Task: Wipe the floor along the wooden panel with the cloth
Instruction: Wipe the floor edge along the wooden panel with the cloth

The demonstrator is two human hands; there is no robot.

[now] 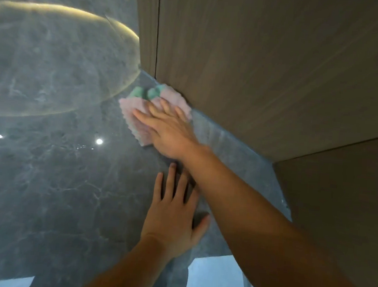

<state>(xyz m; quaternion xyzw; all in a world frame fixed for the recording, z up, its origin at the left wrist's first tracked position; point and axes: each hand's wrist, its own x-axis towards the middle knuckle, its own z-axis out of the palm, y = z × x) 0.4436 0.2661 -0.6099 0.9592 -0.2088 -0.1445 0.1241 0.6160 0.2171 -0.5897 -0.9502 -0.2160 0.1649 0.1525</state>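
A pink cloth [136, 112] with green patches lies flat on the glossy dark grey marble floor [55, 189], right at the foot of the wooden panel [268, 70]. My right hand [168, 130] presses down on the cloth with fingers spread, palm covering its near half. The cloth's far edge touches the panel's base. My left hand [173, 212] rests flat on the floor nearer to me, fingers apart, holding nothing. My right forearm crosses above the left hand's fingertips.
The wooden panel runs diagonally from top centre to the right edge, with a vertical seam [158, 27] and a nearer section [336, 211] stepping out. The floor reflects a curved light band [116, 24] and two bright spots [99, 141]. Floor stretches left.
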